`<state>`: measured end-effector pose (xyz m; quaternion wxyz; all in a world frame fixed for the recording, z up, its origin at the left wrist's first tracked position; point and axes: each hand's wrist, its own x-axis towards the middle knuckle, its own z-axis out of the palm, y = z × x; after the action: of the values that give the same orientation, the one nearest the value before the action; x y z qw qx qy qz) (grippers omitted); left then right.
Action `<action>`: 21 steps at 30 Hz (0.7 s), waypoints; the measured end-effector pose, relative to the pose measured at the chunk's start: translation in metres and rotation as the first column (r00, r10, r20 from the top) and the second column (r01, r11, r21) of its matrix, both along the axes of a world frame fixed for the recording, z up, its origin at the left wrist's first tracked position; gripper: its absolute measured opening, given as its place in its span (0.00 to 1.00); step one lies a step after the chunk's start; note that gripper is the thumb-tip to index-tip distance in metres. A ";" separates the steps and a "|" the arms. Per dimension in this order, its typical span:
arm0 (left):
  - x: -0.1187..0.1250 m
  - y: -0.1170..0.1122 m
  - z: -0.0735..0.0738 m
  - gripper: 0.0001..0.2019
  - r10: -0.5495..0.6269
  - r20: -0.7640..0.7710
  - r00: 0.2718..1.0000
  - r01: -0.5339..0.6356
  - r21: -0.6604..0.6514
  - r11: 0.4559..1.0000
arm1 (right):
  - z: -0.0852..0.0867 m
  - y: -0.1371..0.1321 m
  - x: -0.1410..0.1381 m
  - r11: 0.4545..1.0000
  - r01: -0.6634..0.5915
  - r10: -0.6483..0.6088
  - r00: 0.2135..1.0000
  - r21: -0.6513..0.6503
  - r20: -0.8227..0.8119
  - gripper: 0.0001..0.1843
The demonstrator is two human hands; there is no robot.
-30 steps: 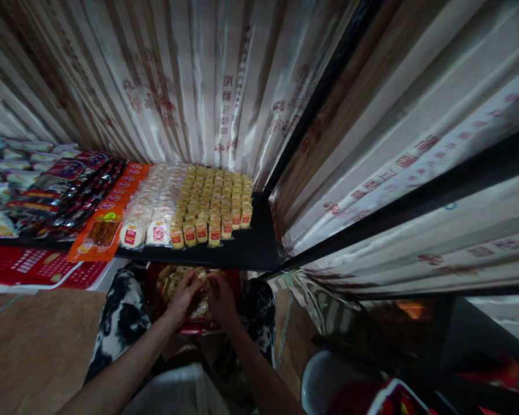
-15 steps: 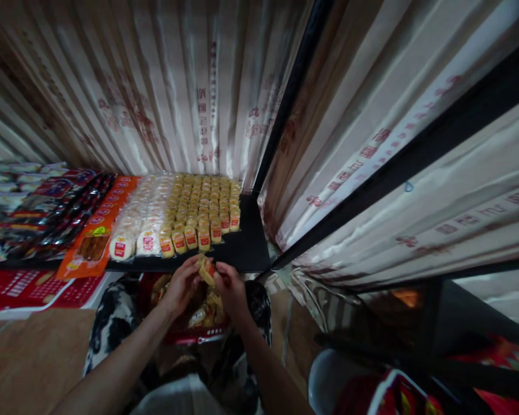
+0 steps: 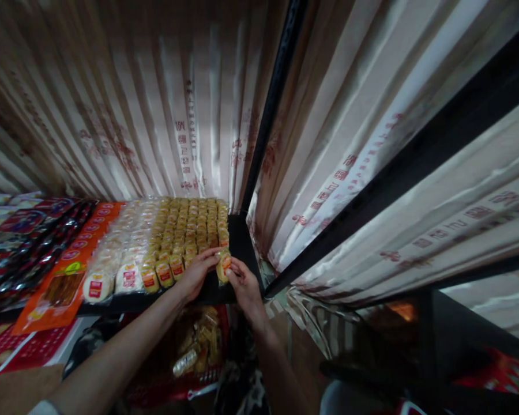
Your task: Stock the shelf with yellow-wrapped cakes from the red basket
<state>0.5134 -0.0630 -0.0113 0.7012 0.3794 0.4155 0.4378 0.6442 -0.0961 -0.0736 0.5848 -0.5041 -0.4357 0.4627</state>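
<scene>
Between my two hands is a small yellow wrapped snack cake (image 3: 223,268) with a red-orange label, upright at the front of the rows. My left hand (image 3: 201,270) touches its upper left side with the fingertips. My right hand (image 3: 242,281) pinches it from the right. Behind and to the left stand rows of matching yellow packaged cakes (image 3: 185,230) on a black shelf (image 3: 241,242). Below my forearms a red basket (image 3: 207,377) holds more loose yellow packets (image 3: 203,343).
White round packaged cakes (image 3: 98,285), an orange snack pouch (image 3: 60,282) and dark shiny packs (image 3: 26,248) fill the shelf leftward. Printed curtains (image 3: 185,115) hang behind, with a black post (image 3: 266,115) at the corner. A white bucket (image 3: 341,397) sits lower right.
Both hands have moved forward with the cake, from above the basket to the front of the shelf rows. The view has shifted, so the basket shows more fully.
</scene>
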 end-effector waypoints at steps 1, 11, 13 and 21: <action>0.005 0.009 0.002 0.22 0.009 -0.017 1.000 -0.009 0.026 1.000 | 0.001 0.008 0.003 0.999 0.047 -0.047 0.999 0.007 0.012 0.23; 0.051 0.080 0.014 0.16 0.366 -0.615 0.698 0.081 0.577 0.813 | 0.025 0.105 0.028 0.929 0.344 -0.370 0.882 0.139 0.291 0.20; 0.054 0.085 0.012 0.17 0.368 -0.745 0.557 0.323 0.602 0.730 | 0.024 0.122 0.033 0.915 0.379 -0.402 0.830 0.137 0.387 0.18; 0.063 0.114 -0.006 0.25 0.350 -0.892 0.287 0.620 0.451 0.642 | -0.011 0.175 0.043 0.885 0.416 -0.448 0.639 0.209 0.625 0.16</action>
<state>0.5761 0.0511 -0.0173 0.1246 0.8485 0.4816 0.1803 0.6871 0.0784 -0.0846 0.4982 -0.7093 -0.4900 0.0920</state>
